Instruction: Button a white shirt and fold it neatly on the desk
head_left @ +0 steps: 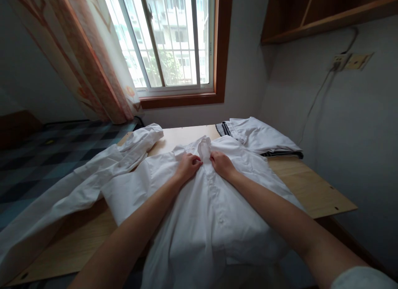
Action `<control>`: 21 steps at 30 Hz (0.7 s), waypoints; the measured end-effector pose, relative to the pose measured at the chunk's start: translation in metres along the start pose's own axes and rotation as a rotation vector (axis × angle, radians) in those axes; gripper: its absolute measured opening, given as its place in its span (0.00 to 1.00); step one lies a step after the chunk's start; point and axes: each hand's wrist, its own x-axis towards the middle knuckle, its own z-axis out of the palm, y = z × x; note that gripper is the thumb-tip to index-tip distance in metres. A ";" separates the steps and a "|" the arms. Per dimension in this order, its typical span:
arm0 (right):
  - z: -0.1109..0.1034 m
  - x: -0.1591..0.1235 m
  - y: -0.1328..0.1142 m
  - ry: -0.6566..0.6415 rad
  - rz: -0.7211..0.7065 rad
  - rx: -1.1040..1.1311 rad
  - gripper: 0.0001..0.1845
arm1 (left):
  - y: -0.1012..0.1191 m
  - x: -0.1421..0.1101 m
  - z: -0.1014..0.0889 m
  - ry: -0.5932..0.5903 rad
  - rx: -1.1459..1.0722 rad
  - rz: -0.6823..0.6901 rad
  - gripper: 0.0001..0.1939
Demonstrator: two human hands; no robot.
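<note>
L hand (188,166) on wht shirt (194,222), btm cut off.

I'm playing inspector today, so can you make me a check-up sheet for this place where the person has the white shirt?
Surface: pale wooden board, largely covered by cloth.
Job's things: white shirt, spread out and wrinkled; a long white sleeve lies at the left, but I can't tell if it's the same shirt's.
Clutter: white cloth with striped edging, folded at the far right.
Hands: left hand and right hand both at the shirt's front; how tightly they hold it, I can't tell.
Cables: a thin cord hanging from the wall socket.
Surroundings: window, curtain, checked cover, shelf.
</note>
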 end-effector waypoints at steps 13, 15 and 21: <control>0.008 0.006 0.013 0.123 -0.068 0.037 0.08 | -0.001 0.000 -0.001 0.082 -0.080 0.000 0.07; 0.008 0.007 0.012 0.128 -0.062 0.025 0.08 | -0.003 0.001 -0.002 0.053 -0.088 0.025 0.07; 0.004 0.006 0.009 0.167 -0.045 -0.017 0.08 | -0.003 0.003 -0.005 -0.006 -0.087 0.084 0.11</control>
